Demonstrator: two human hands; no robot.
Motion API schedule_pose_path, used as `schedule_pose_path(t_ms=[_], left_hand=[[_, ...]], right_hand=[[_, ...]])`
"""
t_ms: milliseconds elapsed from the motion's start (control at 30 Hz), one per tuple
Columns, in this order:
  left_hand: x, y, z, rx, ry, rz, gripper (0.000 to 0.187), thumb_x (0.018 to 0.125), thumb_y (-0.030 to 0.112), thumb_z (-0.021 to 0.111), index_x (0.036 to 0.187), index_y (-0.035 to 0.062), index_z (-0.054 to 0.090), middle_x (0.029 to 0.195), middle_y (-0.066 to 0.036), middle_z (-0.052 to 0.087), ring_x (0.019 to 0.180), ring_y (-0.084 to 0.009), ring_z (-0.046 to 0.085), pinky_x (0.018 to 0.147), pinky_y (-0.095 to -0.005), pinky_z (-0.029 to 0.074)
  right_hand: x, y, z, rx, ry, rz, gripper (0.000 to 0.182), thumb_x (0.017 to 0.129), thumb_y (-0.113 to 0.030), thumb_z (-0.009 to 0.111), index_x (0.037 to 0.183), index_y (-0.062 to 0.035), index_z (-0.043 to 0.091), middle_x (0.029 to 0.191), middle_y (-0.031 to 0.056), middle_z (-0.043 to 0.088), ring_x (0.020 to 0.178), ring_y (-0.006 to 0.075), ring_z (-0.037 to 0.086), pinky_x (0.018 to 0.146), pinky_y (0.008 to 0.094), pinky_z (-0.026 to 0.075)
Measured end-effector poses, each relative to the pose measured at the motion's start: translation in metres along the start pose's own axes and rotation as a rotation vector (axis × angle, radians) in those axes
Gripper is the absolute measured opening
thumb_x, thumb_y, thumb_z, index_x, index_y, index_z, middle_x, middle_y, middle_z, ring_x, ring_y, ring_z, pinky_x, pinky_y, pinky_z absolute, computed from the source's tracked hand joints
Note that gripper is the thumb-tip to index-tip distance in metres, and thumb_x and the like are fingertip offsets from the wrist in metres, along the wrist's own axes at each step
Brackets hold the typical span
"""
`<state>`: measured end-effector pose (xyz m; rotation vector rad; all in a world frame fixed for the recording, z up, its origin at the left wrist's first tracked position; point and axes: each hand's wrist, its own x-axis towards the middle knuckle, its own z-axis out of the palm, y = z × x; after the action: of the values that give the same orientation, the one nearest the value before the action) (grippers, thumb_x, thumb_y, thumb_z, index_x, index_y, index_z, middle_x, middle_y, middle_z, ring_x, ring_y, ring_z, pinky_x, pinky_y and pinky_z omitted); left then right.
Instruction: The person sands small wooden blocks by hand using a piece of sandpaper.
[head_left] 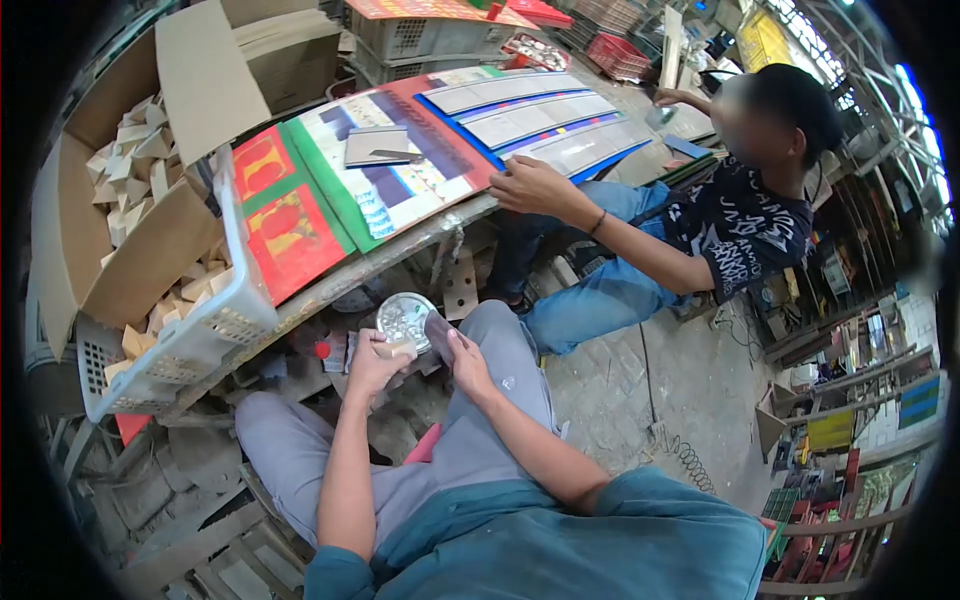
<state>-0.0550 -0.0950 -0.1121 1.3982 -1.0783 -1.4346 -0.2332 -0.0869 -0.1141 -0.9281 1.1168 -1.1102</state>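
Holding a small wooden block (393, 347), the left hand (372, 362) has fingers clamped round it — just below the workbench's (400, 255) front edge. Right hand (462, 358) pinches a dark flat piece (438, 328) just beside the block, over an open round tin (404, 315). A co-worker's hand (532, 186) rests on the colourful boards (400, 160) at the bench edge.

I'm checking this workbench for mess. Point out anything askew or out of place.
The white basket of wooden pieces sits tilted, overhanging the table edge. The cardboard box leans too, flaps open. The coloured boards lie overlapped. The left hand holds a small block; the right hand holds a dark object I cannot identify.
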Motion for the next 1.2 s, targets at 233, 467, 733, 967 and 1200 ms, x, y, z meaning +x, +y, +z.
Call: schedule_pose_path(t_ms=[233, 467, 733, 967, 1200], left_hand=[[-0.010, 0.006, 0.009, 0.080, -0.062, 0.002, 0.081, 0.057, 0.010, 0.084, 0.114, 0.0026, 0.027, 0.090, -0.014, 0.059, 0.075, -0.0180, 0.061, 0.063, -0.0292, 0.052], [0.002, -0.023, 0.004, -0.173, -0.002, -0.133, 0.040, 0.081, 0.029, 0.068, 0.106, 0.0018, 0.051, 0.086, -0.008, 0.062, 0.071, -0.0134, 0.060, 0.061, -0.0264, 0.050], [-0.012, -0.007, 0.024, -0.119, -0.004, -0.317, 0.038, 0.083, 0.031, 0.065, 0.103, -0.0002, 0.056, 0.083, -0.006, 0.061, 0.062, -0.0132, 0.059, 0.052, -0.0240, 0.047], [-0.015, 0.002, 0.024, 0.160, -0.077, -0.013, 0.035, 0.072, 0.016, 0.076, 0.100, -0.0021, 0.064, 0.082, -0.003, 0.064, 0.067, -0.0067, 0.055, 0.059, -0.0220, 0.043], [-0.016, 0.012, 0.020, 0.071, -0.057, -0.162, 0.033, 0.073, 0.018, 0.076, 0.096, -0.0018, 0.066, 0.075, -0.002, 0.064, 0.063, -0.0079, 0.056, 0.057, -0.0238, 0.044]], right_hand=[[0.031, 0.019, 0.001, 0.008, 0.039, 0.194, 0.048, 0.096, -0.035, 0.040, 0.117, 0.0073, 0.052, 0.111, 0.0109, 0.060, 0.100, 0.0157, 0.054, 0.089, 0.0277, 0.040], [0.029, 0.030, 0.006, 0.016, -0.140, 0.162, 0.048, 0.097, -0.034, 0.038, 0.117, 0.0064, 0.053, 0.106, 0.0095, 0.061, 0.096, 0.0157, 0.054, 0.088, 0.0286, 0.041], [0.026, 0.031, 0.007, -0.099, -0.157, 0.090, 0.041, 0.098, -0.029, 0.039, 0.119, 0.0042, 0.051, 0.103, 0.0050, 0.058, 0.092, 0.0113, 0.050, 0.085, 0.0271, 0.040], [0.023, 0.013, 0.006, -0.105, -0.209, 0.255, 0.043, 0.097, -0.032, 0.040, 0.116, 0.0048, 0.053, 0.101, 0.0060, 0.060, 0.090, 0.0120, 0.053, 0.083, 0.0268, 0.042], [0.030, 0.024, 0.008, -0.270, -0.142, 0.197, 0.040, 0.096, -0.028, 0.041, 0.113, 0.0054, 0.056, 0.102, 0.0082, 0.061, 0.090, 0.0133, 0.055, 0.083, 0.0279, 0.043]])
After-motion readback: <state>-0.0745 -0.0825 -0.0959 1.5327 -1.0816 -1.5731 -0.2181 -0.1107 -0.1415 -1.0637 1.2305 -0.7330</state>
